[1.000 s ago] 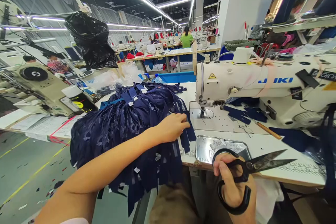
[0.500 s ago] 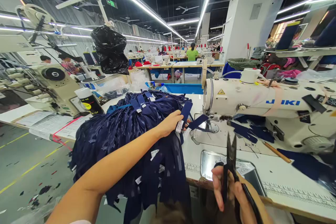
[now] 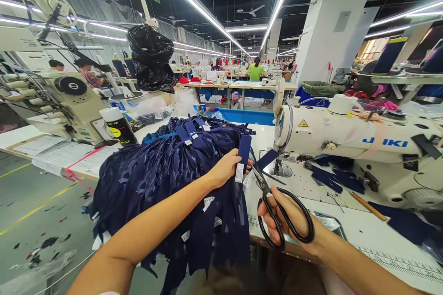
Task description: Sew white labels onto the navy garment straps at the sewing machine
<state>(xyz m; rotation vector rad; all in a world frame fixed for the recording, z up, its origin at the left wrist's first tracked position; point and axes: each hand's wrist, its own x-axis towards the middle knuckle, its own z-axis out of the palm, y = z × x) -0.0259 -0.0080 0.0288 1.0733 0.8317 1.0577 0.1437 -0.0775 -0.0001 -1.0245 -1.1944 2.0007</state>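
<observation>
My left hand (image 3: 226, 167) is closed on a navy fabric strip (image 3: 245, 147) that carries a small white label (image 3: 239, 173). Black-handled scissors (image 3: 266, 189) are in my right hand (image 3: 282, 212), with its fingers through the loops. Their blades point up and left, close to the strips by my left fingers. Another navy strip (image 3: 268, 160) reaches from there toward the sewing machine's needle area. Under my left arm lies a large heap of navy strips (image 3: 166, 161), many with white labels, hanging over the table's front edge.
A white sewing machine (image 3: 346, 129) stands at the right, with navy scraps (image 3: 325, 179) and a brown wooden-looking stick (image 3: 368, 206) beside it. A metal tray (image 3: 332, 223) is partly behind my right wrist. At left are a spray can (image 3: 119, 126) and another machine (image 3: 74, 106).
My right hand has moved up and left with the scissors, bringing the blades to the strips. My left hand stays on its strip, which now stands more upright. The view has shifted slightly.
</observation>
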